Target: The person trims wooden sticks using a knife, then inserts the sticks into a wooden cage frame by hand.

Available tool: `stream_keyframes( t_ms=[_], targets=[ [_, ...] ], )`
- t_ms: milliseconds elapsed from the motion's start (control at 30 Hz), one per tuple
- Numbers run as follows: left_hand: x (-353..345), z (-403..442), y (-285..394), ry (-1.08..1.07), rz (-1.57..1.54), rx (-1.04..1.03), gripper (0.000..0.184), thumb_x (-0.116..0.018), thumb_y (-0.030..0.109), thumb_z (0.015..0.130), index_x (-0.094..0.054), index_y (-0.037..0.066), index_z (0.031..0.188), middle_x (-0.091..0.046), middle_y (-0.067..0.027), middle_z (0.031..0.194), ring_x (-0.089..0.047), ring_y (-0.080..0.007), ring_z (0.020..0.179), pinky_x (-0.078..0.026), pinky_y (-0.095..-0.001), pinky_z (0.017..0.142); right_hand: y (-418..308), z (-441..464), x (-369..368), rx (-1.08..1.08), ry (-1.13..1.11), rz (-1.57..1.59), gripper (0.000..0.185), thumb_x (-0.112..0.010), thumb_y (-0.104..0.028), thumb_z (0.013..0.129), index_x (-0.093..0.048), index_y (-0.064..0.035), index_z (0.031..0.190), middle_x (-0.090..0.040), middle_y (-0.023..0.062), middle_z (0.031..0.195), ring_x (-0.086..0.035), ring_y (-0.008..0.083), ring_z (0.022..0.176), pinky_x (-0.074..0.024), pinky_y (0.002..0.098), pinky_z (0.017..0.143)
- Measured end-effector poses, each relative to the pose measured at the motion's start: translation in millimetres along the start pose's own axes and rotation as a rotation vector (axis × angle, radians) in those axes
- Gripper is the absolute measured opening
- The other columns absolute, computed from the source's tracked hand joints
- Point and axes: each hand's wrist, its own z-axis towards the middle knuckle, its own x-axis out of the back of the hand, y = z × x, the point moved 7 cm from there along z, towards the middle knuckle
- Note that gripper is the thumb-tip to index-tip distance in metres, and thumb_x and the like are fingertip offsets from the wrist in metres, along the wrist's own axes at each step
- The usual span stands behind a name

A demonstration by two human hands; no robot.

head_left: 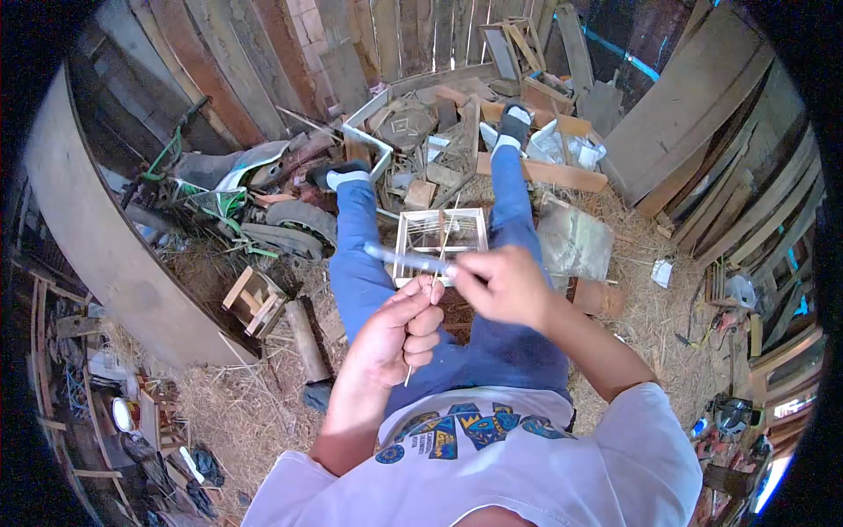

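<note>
My left hand point(406, 332) is closed round a thin light stick point(446, 230), which points up and away from me, its lower end showing below the fist. In my right hand point(505, 285) is a knife point(404, 258), its blade pointing left and lying across the stick just above my left fingers. The blade is slightly blurred. Beyond both hands, between my legs, stands a small wooden frame point(482, 230) with thin sticks across it. My hands hide part of its near side.
Wood scraps and boards point(544, 173) lie beyond my feet. A green and white motorbike point(219, 198) rests at the left, near a small wooden box point(255, 303). A flat pale sheet point(575, 237) lies right of my legs. Straw covers the ground.
</note>
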Motion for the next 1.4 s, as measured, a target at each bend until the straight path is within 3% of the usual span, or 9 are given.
stream_keyframes(
  t_ms=[167,267,433,567,800,867,967,1167,1400],
  targets=[
    [-3.7,-1.7,-1.0,0.046,0.078,-0.066,0.015,-0.048,0.03,0.112,-0.053,0.019,0.103,-0.028,0.0101,0.062,-0.02,-0.0021,0.045,-0.013,-0.0226,0.04,18.1,11.1,16.3,-0.171,0.074,-0.031,0.031,-0.063,-0.036,0.098,-0.069,-0.0117,0.079,-0.064,0.0153,0.063,-0.066,0.0383,0.058,-0.0509,0.0491,0.053],
    [1.8,-0.3,3.1,0.161,0.156,-0.157,0.014,-0.05,0.028,0.112,-0.054,0.017,0.104,-0.032,0.0097,0.063,-0.021,-0.0023,0.045,-0.013,-0.0221,0.039,-4.9,1.8,-2.4,0.035,0.01,-0.103,0.031,-0.064,-0.035,0.098,-0.069,-0.0116,0.078,-0.064,0.0158,0.063,-0.066,0.0381,0.058,-0.0499,0.0492,0.052],
    [1.2,-4.0,9.3,0.293,0.42,-0.301,0.018,-0.049,0.029,0.112,-0.056,0.016,0.102,-0.033,0.01,0.061,-0.022,-0.0019,0.045,-0.014,-0.0229,0.039,14.3,9.3,12.8,-0.218,0.039,0.003,0.032,-0.064,-0.036,0.099,-0.071,-0.0127,0.078,-0.064,0.0156,0.064,-0.065,0.0378,0.057,-0.0495,0.0483,0.051],
    [1.3,-3.6,13.3,0.321,0.489,-0.4,0.018,-0.049,0.028,0.112,-0.056,0.015,0.102,-0.035,0.01,0.061,-0.023,-0.0011,0.045,-0.014,-0.0231,0.039,5.2,5.2,6.4,-0.068,0.068,0.039,0.029,-0.066,-0.026,0.099,-0.065,-0.0064,0.078,-0.058,0.0167,0.061,-0.059,0.0346,0.052,-0.0441,0.044,0.051],
    [6.8,-7.7,20.9,0.471,0.709,-0.579,0.017,-0.051,0.017,0.111,-0.06,0.008,0.1,-0.04,0.0079,0.063,-0.036,-0.0023,0.056,-0.027,-0.0235,0.049,-7.2,6.3,6.1,-0.026,0.057,-0.026,0.033,-0.064,-0.024,0.101,-0.061,-0.0035,0.075,-0.054,0.0185,0.058,-0.054,0.0317,0.047,-0.0432,0.0419,0.051],
    [3.7,-13.8,18.8,0.519,0.801,-0.621,0.016,-0.052,0.017,0.11,-0.062,0.007,0.102,-0.042,0.0056,0.062,-0.039,-0.0032,0.057,-0.03,-0.0247,0.05,12.8,12.4,22.2,-0.199,0.192,0.05,0.033,-0.065,-0.026,0.1,-0.063,-0.0053,0.075,-0.055,0.0183,0.059,-0.055,0.0325,0.048,-0.044,0.0427,0.051],
    [2.2,-18.2,26.8,0.724,1.15,-0.654,0.012,-0.058,0.015,0.106,-0.065,0.006,0.107,-0.051,-0.0119,0.063,-0.052,-0.0142,0.055,-0.041,-0.0357,0.052,-5.2,3.9,5.0,-0.109,0.064,0.001,0.031,-0.064,-0.025,0.101,-0.064,-0.0035,0.078,-0.058,0.0173,0.063,-0.057,0.0309,0.051,-0.0437,0.042,0.051],
    [-24.5,-28.7,36.5,0.816,1.393,-0.816,0.009,-0.06,0.012,0.103,-0.067,0.008,0.108,-0.06,-0.0212,0.069,-0.063,-0.0359,0.056,-0.046,-0.0409,0.053,-2.8,6.2,12.7,-0.171,0.149,0.018,0.034,-0.064,-0.034,0.1,-0.07,-0.0097,0.078,-0.064,0.0169,0.064,-0.066,0.0389,0.058,-0.0491,0.0483,0.052],
    [-29.1,-27.7,39.5,0.81,1.487,-0.849,0.007,-0.061,0.012,0.103,-0.067,0.009,0.106,-0.062,-0.0224,0.071,-0.068,-0.039,0.063,-0.047,-0.0441,0.054,-8.1,4.4,5.3,-0.119,0.09,0.036,0.031,-0.062,-0.026,0.101,-0.067,-0.004,0.08,-0.061,0.0189,0.065,-0.062,0.0359,0.056,-0.0447,0.044,0.052]
  ],
)
